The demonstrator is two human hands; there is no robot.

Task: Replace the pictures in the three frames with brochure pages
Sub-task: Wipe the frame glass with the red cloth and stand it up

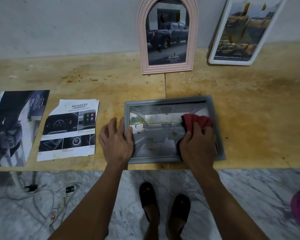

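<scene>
Head view:
Grey frame [173, 101]: flat on wooden table [249, 101], lower centre-right of pic, glass up, car-interior brochure pg inside. Long axis runs L–R across the pic, near long edge close to table front.
L hand [115, 139]: fingers straight, laid over frame's L short edge, thumb on glass corner; pressing, not gripping.
R hand [197, 142]: curled round red cloth [197, 121], bunched on R part of glass, cloth touching glass.
Key relation: frame sits directly betw both hands, one at each short end; R hand nearer the brownish smudges mid-glass, which lie just L of cloth. Judgement: wipe would need to travel L along long axis while L hand pins frame.
Pink arched frame [168, 69]: upright agst wall, upper centre, truck pg in.
White frame [215, 58]: leaning, upper R, pg in, spots on glass.
Torn brochure page [69, 129] + brochure [16, 127]: flat, L side, well apart from hands.
Progress, judged: all 3 frames filled; cleaning left.
</scene>
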